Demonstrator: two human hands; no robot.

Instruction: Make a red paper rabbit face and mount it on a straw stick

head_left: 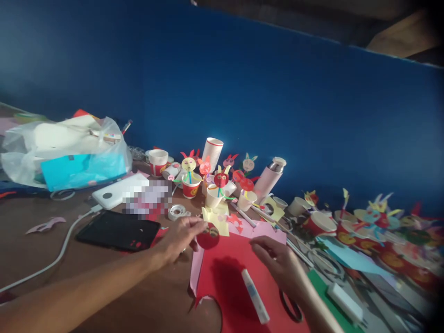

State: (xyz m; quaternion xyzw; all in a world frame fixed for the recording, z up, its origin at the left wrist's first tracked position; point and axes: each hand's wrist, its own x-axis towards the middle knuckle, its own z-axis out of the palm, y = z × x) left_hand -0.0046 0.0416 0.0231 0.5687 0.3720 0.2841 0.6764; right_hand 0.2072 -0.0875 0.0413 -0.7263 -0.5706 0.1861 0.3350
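Presently, findings as observed from the head view:

Left hand: left hand [180,238] reaches across the table, fingertips pinched on a red paper disc [208,237] that carries small face markings.

Right hand: right hand [280,266] rests palm down with loose fingers on the red paper sheet [229,286]; nothing is grasped, it only steadies the sheet.

Disc position: at the far left corner of the red sheet, just near of a yellow paper scrap [217,219].

Glue stick: glue stick [255,296] lies loose on the sheet between the two hands, near side, touched by neither.

Scissors: scissors [289,307] lie partly under the right wrist; blades hidden.

Far side: row of paper cups [213,196] topped with animal faces; pink flask [268,180] to their right.

Left side: dark tablet [118,230], tape roll [176,212], plastic bag [62,152] further off.

Handling advice, as judgement: keep the pinch at the disc's rim so the face markings stay unsmudged, keep the right palm flat to stop the sheet sliding, and mind the scissors beneath the wrist.
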